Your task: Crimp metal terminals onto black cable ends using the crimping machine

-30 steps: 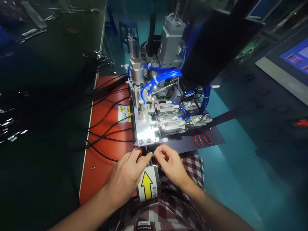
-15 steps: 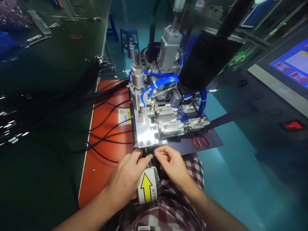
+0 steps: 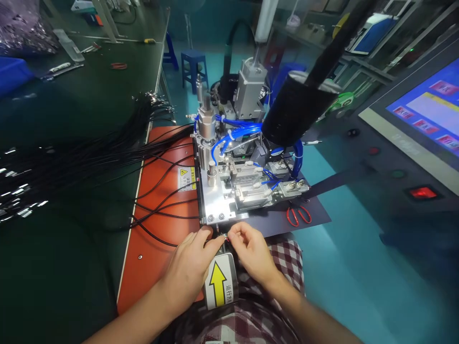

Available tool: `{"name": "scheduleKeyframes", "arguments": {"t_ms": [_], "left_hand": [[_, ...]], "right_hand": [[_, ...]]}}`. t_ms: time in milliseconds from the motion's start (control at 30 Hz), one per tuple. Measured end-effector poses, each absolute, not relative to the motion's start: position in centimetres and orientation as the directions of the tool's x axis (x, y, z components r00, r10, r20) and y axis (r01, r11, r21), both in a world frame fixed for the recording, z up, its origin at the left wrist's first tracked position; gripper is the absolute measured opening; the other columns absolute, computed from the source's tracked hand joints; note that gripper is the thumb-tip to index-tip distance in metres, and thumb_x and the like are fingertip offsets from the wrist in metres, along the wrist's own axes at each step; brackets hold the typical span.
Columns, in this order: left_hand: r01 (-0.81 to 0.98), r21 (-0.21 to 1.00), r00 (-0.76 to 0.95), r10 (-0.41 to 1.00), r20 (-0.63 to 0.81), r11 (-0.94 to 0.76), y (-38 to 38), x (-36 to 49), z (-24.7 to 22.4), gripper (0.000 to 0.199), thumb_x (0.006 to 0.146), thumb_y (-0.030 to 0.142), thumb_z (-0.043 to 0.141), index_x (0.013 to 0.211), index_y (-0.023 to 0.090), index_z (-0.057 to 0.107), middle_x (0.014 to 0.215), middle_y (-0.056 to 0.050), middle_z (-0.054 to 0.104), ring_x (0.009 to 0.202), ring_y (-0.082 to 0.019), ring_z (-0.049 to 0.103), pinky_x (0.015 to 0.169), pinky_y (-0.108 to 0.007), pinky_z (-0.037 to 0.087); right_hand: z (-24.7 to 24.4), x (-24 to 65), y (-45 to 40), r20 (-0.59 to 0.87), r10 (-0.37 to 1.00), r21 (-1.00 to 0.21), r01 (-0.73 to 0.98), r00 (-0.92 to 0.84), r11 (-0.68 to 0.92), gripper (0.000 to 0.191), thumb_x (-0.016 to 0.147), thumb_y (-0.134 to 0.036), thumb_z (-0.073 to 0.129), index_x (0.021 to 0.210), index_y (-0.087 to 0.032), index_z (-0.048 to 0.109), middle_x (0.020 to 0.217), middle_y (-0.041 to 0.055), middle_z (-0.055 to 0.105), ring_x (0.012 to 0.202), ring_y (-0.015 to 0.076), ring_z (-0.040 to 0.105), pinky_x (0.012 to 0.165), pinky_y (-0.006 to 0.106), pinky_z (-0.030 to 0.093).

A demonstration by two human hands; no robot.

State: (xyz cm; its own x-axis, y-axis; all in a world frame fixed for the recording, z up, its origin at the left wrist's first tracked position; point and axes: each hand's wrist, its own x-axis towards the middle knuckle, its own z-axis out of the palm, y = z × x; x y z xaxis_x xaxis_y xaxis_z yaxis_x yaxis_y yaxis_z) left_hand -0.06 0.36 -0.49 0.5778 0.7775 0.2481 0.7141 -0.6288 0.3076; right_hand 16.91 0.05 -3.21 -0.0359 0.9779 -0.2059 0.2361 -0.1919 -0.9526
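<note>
Wire ends [image 3: 225, 237], small and partly coloured, lie between the fingertips of the two hands, just in front of the near edge of the machine's bright metal plate [image 3: 215, 205]. The left hand [image 3: 191, 258] is closed on them with its thumb extended to the right; the right hand [image 3: 251, 249] meets it from the other side, thumb and forefinger pinched together at the same spot. Which strand each hand grips is too small to tell. Directly below the wire ends stands a block bearing a yellow arrow [image 3: 217, 284] on a white ground, the left hand overlapping its upper left edge. To the left, an orange-red board [image 3: 158, 277] carries several loose black cables [image 3: 161, 211], which run to the machine's side, near a warning label [image 3: 186, 178]. A thick bundle of black cables [image 3: 118, 155], tipped with shiny ends, spreads across the dark green worktop [image 3: 60, 272]. Blue tubes [image 3: 238, 134] arch over the machine, beneath a black cylinder [image 3: 296, 110]. Red-handled scissors [image 3: 296, 220] rest on the dark base plate [image 3: 279, 228], to the right of the hands. At far right are a tilted screen [image 3: 430, 112] and a lit red switch [image 3: 423, 193]; a blue stool [image 3: 194, 59] stands in the background.
</note>
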Motion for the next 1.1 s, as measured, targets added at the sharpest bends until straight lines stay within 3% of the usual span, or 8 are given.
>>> {"name": "scheduleKeyframes", "arguments": {"t_ms": [200,400,500,600,767,933,1033,1100], "left_hand": [[0.705,0.304,0.58,0.767,0.273,-0.641,0.4,-0.1,-0.6,0.041,0.075,0.0,0.043,0.109,0.015,0.061,0.089,-0.011,0.059,0.075,-0.022,0.06,0.062,-0.035,0.055],[0.69,0.393,0.559,0.792,0.245,-0.608,0.4,-0.1,-0.5,0.028,0.081,0.005,0.046,0.102,0.014,0.062,0.088,-0.01,0.061,0.074,-0.022,0.06,0.063,-0.035,0.055],[0.678,0.43,0.546,0.8,0.249,-0.597,0.3,-0.2,-0.7,0.026,0.084,0.005,0.042,0.1,0.013,0.061,0.089,-0.01,0.062,0.075,-0.022,0.059,0.066,-0.035,0.054],[0.671,0.463,0.537,0.811,0.234,-0.578,0.2,-0.2,-1.0,0.025,0.086,0.006,0.039,0.099,0.014,0.059,0.089,-0.009,0.061,0.077,-0.021,0.058,0.068,-0.034,0.052],[0.672,0.491,0.533,0.822,0.199,-0.554,0.1,-0.3,-1.1,0.024,0.088,0.007,0.036,0.093,0.015,0.059,0.084,-0.007,0.059,0.075,-0.02,0.056,0.067,-0.033,0.05],[0.679,0.481,0.542,0.821,0.18,-0.554,0.0,-0.3,-1.1,0.025,0.088,0.006,0.036,0.093,0.015,0.059,0.089,-0.008,0.059,0.079,-0.021,0.055,0.07,-0.034,0.049],[0.67,0.496,0.542,0.821,0.18,-0.552,0.1,-0.4,-1.1,0.026,0.087,0.005,0.035,0.094,0.015,0.058,0.087,-0.007,0.058,0.077,-0.02,0.055,0.068,-0.033,0.049],[0.659,0.504,0.545,0.816,0.192,-0.558,0.1,-0.4,-1.2,0.026,0.087,0.005,0.036,0.096,0.016,0.058,0.088,-0.007,0.058,0.077,-0.02,0.055,0.068,-0.033,0.049]], "right_hand": [[-3.1,16.7,0.6,-0.397,0.914,-0.917,0.006,-0.084,-0.398,0.026,0.079,-0.04,0.057,0.068,-0.018,0.05,0.051,-0.007,0.041,0.042,0.0081,0.034,0.041,0.022,0.026],[-3.9,17.8,0.6,-0.398,0.917,-0.917,0.049,-0.021,-0.396,0.026,0.079,-0.041,0.057,0.072,-0.016,0.053,0.054,-0.0053,0.046,0.042,0.009,0.04,0.042,0.023,0.03],[-3.7,18.1,0.3,-0.311,0.95,-0.941,0.133,0.032,-0.312,0.023,0.083,-0.04,0.054,0.077,-0.017,0.055,0.059,-0.0038,0.048,0.046,0.0099,0.042,0.045,0.023,0.032],[-2.8,17.6,0.0,-0.14,0.99,-0.933,0.333,0.018,-0.138,0.017,0.085,-0.034,0.055,0.084,-0.018,0.061,0.066,-0.0011,0.054,0.053,0.0119,0.046,0.05,0.025,0.036],[-1.6,16.4,0.1,0.061,0.997,-0.792,0.607,-0.038,0.071,0.011,0.083,-0.027,0.059,0.078,-0.019,0.064,0.063,-0.0012,0.058,0.056,0.0127,0.049,0.057,0.026,0.036],[-1.2,16.1,0.3,0.159,0.984,-0.685,0.707,-0.087,0.173,0.014,0.082,-0.02,0.056,0.068,-0.019,0.059,0.059,-0.0023,0.057,0.055,0.0117,0.048,0.059,0.027,0.033],[-1.6,16.2,0.4,0.09,0.996,-0.781,0.619,-0.021,0.083,0.013,0.079,-0.019,0.055,0.066,-0.018,0.056,0.056,-0.0031,0.051,0.052,0.0112,0.044,0.056,0.027,0.032],[-2.3,16.3,0.4,-0.073,0.996,-0.913,0.399,0.043,-0.084,0.011,0.076,-0.021,0.056,0.067,-0.018,0.057,0.058,-0.0027,0.05,0.052,0.0111,0.042,0.053,0.025,0.032]]}}
